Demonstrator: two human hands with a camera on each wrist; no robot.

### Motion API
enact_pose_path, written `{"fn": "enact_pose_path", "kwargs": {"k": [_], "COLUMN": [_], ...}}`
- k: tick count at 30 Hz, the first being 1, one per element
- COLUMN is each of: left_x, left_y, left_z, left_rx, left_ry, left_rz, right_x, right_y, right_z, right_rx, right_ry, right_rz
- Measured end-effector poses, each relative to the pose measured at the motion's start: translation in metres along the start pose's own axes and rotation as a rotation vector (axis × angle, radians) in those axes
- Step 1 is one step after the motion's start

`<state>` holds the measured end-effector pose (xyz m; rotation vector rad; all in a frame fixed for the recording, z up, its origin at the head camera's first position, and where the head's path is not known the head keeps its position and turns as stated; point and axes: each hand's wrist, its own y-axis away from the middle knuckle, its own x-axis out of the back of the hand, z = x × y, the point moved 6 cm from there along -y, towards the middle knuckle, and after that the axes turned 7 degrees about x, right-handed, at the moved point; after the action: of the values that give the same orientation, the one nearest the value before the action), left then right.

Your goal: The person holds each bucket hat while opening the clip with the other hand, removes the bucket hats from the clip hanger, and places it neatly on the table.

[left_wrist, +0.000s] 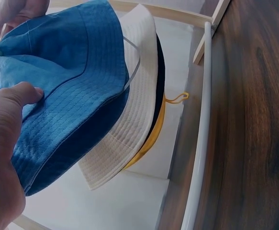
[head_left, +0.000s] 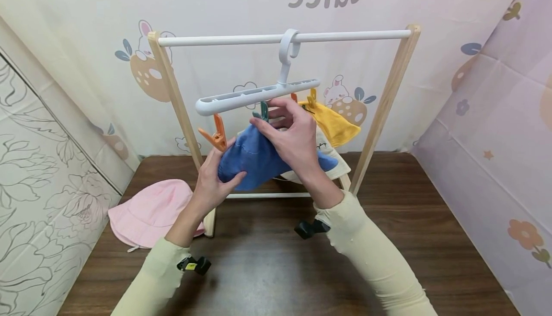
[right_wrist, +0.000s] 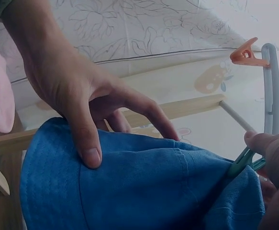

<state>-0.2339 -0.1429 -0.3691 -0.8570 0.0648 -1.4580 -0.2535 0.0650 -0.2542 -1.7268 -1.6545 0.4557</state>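
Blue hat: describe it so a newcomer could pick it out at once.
Start at the wooden-sided rack on the table. Below its pale hanger, the left hand holds the blue hat. Its bright blue sets it apart from the pink hat, cream hat and yellow hat.

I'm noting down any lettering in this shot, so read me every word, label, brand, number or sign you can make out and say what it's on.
"Juice", mirror-reversed, in grey on the back curtain.
Cream hat: small dark script-like marks, too small to read.
Yellow sticker on a black wrist device: any print is too small to read.
Blue hat: no lettering visible.
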Motion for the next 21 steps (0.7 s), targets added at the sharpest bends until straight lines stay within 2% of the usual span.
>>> {"fn": "enact_pose_path", "kwargs": {"k": [10,17,21], "left_x": [-0.002,-0.002,-0.001], "left_y": [0.001,0.001,0.001], "left_z": [0.008,0.012,0.014], "left_rx": [-0.137,-0.141,-0.17], "left_ry": [-0.036,-0.047,-0.049], "left_rz": [0.004,-0.013,-0.009], "right_x": [-0.001,-0.003,-0.002], "right_y": [-0.001,-0.001,-0.002], "right_z": [-0.001,-0.002,-0.002], "right_rx": [0.009,0.014,0.018], "right_ry": [0.011,-0.013,-0.02], "right_rz": [-0.003,0.0,0.008]}}
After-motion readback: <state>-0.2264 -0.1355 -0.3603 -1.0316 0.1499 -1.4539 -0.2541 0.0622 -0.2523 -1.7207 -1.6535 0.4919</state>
